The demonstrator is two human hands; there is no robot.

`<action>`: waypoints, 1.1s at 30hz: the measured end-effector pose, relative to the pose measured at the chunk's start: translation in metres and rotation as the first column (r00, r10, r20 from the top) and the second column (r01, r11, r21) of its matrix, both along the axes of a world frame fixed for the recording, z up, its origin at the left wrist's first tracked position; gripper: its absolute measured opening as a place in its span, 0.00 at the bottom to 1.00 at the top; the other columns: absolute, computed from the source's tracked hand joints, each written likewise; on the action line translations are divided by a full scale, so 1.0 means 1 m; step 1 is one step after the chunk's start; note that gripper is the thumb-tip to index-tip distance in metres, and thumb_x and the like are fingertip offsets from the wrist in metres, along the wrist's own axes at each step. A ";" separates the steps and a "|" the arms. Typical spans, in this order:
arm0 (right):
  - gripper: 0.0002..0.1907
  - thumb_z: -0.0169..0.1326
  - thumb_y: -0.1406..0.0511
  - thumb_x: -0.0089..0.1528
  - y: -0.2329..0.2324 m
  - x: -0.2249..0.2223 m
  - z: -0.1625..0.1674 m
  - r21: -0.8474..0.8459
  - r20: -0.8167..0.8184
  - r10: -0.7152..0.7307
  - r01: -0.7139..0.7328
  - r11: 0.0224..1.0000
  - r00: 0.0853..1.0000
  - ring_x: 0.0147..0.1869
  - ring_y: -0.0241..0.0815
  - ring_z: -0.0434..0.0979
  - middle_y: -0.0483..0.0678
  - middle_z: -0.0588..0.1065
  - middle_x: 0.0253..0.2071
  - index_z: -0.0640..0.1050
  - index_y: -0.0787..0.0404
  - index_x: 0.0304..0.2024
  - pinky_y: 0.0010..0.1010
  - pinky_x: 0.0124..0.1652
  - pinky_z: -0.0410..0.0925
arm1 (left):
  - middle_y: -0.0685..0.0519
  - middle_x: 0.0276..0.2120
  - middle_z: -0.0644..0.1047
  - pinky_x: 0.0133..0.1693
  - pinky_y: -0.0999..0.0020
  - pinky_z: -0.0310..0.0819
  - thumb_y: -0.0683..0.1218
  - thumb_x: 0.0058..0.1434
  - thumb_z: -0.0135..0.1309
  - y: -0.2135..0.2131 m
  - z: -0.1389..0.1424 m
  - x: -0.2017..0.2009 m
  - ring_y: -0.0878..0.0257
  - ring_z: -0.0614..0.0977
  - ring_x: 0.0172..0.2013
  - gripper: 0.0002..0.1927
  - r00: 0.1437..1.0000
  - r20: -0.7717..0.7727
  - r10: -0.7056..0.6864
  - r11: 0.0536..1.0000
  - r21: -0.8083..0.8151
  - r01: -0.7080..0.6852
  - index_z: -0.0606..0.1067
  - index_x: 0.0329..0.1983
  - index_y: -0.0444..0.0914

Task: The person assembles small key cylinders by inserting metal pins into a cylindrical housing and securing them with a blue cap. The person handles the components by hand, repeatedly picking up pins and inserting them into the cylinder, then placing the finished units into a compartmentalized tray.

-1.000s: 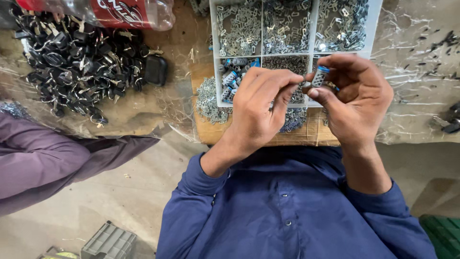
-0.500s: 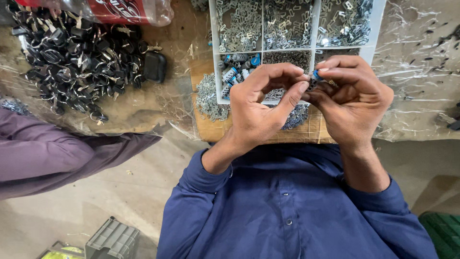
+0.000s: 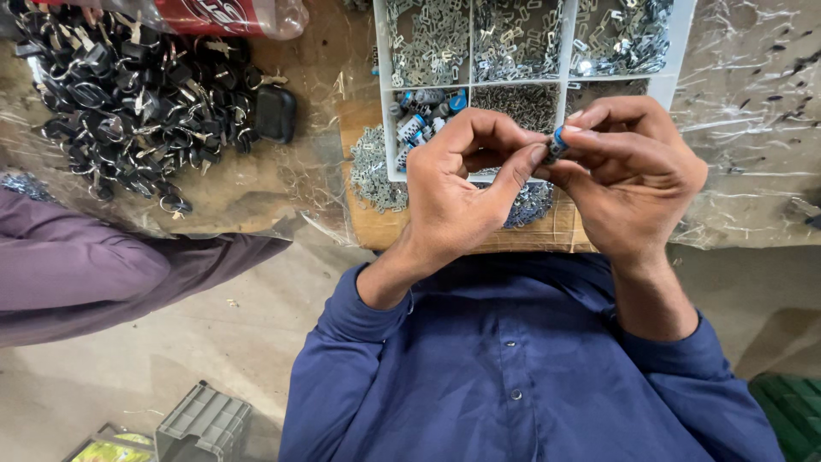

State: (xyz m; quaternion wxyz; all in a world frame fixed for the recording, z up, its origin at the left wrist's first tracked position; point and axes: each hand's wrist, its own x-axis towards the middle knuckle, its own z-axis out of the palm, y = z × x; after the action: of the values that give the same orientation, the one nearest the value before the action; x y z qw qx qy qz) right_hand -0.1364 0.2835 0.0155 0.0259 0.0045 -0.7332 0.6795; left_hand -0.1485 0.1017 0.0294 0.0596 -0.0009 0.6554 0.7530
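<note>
My left hand (image 3: 457, 184) and my right hand (image 3: 629, 171) meet fingertip to fingertip over the near edge of a white compartment tray (image 3: 680, 60). Between the fingertips sits a small part with a blue end (image 3: 558, 139); both hands pinch it, and most of it is hidden by the fingers. The tray's compartments hold small silver metal pieces, and one holds small blue and silver cylinders (image 3: 419, 124). Loose silver pieces (image 3: 372, 171) lie in a heap on the cardboard beside the tray.
A large pile of black keys (image 3: 128, 94) lies on plastic sheeting at the left, with a black fob (image 3: 275, 113) beside it. Another person's purple sleeve (image 3: 94, 274) rests at the left edge. A grey crate (image 3: 201, 423) stands on the floor below.
Both hands have shifted slightly lower and closer together, and the fingertips now close tighter around the small blue-ended part.
</note>
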 end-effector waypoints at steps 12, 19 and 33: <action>0.14 0.66 0.82 0.61 -0.004 -0.010 0.013 0.170 -0.124 0.123 -0.101 0.980 0.985 0.50 0.39 0.79 0.51 0.74 0.52 0.82 0.66 0.46 0.24 0.47 0.75 | 0.47 0.38 0.82 0.50 0.72 0.85 0.32 0.67 0.59 -0.008 0.010 -0.007 0.65 0.86 0.47 0.10 0.997 -0.018 -0.069 0.988 -0.141 0.066 0.69 0.36 0.33; 0.15 0.65 0.83 0.61 -0.002 -0.014 0.017 0.244 -0.086 0.173 -0.148 0.959 0.981 0.47 0.35 0.79 0.52 0.75 0.51 0.82 0.66 0.47 0.18 0.42 0.73 | 0.52 0.35 0.81 0.43 0.72 0.83 0.36 0.65 0.64 -0.015 0.013 -0.016 0.67 0.85 0.39 0.09 0.993 -0.087 -0.076 0.966 -0.254 0.052 0.73 0.39 0.34; 0.15 0.63 0.82 0.60 0.005 -0.018 0.004 0.012 0.096 -0.025 0.023 1.000 0.995 0.46 0.29 0.78 0.53 0.77 0.54 0.80 0.70 0.48 0.14 0.42 0.76 | 0.56 0.42 0.80 0.47 0.66 0.71 0.40 0.68 0.63 -0.006 0.001 -0.021 0.59 0.78 0.43 0.08 0.901 -0.395 -0.180 0.770 -0.626 -0.120 0.79 0.49 0.41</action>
State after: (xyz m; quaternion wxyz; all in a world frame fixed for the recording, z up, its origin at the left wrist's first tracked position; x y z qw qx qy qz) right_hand -0.1547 0.2882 0.0192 -0.0015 -0.0371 -0.7373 0.6745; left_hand -0.1698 0.0956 0.0303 -0.0789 0.1570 0.8672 0.4659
